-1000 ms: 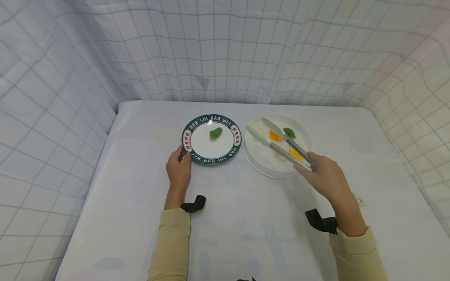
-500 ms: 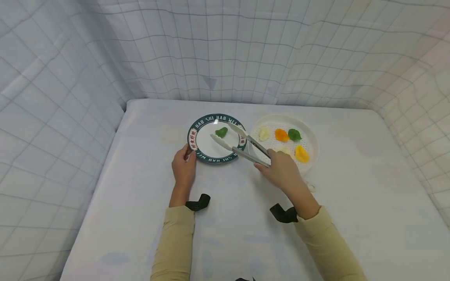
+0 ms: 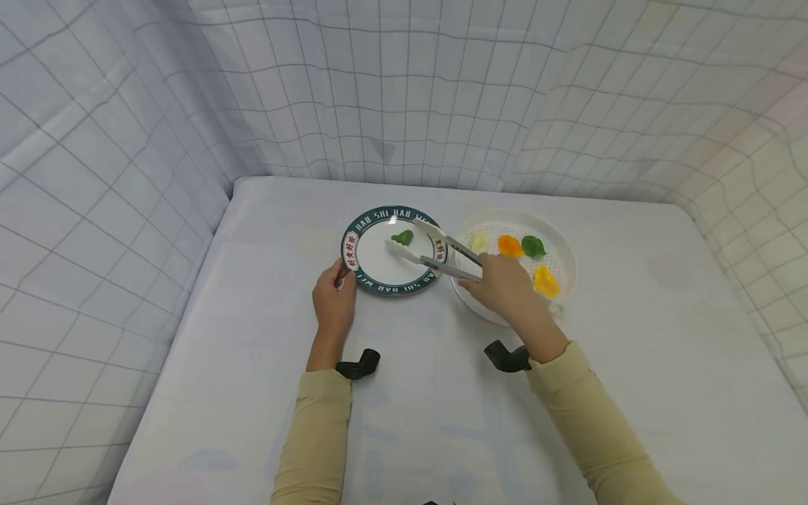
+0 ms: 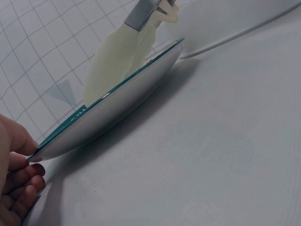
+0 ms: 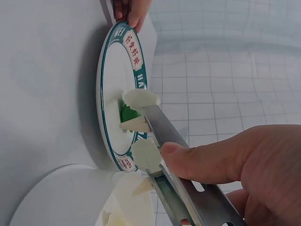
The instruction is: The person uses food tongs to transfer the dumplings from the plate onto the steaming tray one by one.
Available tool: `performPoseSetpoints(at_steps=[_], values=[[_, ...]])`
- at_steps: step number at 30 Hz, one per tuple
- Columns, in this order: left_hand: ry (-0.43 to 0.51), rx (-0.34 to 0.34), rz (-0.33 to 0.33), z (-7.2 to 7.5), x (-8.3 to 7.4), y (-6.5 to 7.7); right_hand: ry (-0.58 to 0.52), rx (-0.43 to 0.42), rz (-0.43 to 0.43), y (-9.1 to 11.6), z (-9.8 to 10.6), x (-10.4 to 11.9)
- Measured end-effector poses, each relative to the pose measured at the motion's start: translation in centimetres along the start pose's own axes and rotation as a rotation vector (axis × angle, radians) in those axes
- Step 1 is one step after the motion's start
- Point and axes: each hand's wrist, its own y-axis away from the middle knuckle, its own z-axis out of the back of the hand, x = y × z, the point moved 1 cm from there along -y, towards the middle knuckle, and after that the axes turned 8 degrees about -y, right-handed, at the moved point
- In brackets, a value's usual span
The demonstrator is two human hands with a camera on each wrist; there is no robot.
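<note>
My left hand [image 3: 333,298] pinches the near left rim of a white plate [image 3: 385,270] with a green lettered border. On the plate lies a small green piece [image 3: 402,238], perhaps a vegetable. Gripped in my right hand [image 3: 503,286] is a pair of metal tongs [image 3: 451,268] with pale tips. The tips are spread apart over the plate's right half, close to the green piece; in the right wrist view they partly cover the green piece [image 5: 128,114]. Nothing shows between the tips in the head view.
Right of the plate stands a round white basket [image 3: 568,263] with a perforated base. It holds an orange piece [image 3: 510,246], a yellow piece [image 3: 546,281], a dark green piece [image 3: 533,246] and a pale piece [image 3: 479,242]. Gridded white curtains [image 3: 404,91] enclose the table.
My right hand has carried the tongs left from above the basket to above the plate. The left hand keeps its hold on the rim. The head view has shifted slightly.
</note>
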Motion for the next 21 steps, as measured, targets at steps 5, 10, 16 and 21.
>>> performPoseSetpoints(at_steps=[5,10,16,21], values=[[-0.009,0.006,0.000,0.0,0.1,0.1,0.026,0.016,0.003,-0.3,0.3,0.1],[0.000,0.006,0.004,0.0,0.1,0.1,0.064,0.024,0.032,-0.8,0.8,0.2],[-0.010,0.007,0.011,-0.1,0.1,0.1,0.072,0.057,0.063,-1.1,1.4,0.4],[-0.013,0.005,0.004,0.0,0.1,0.1,0.073,0.056,0.071,-1.4,1.7,0.5]])
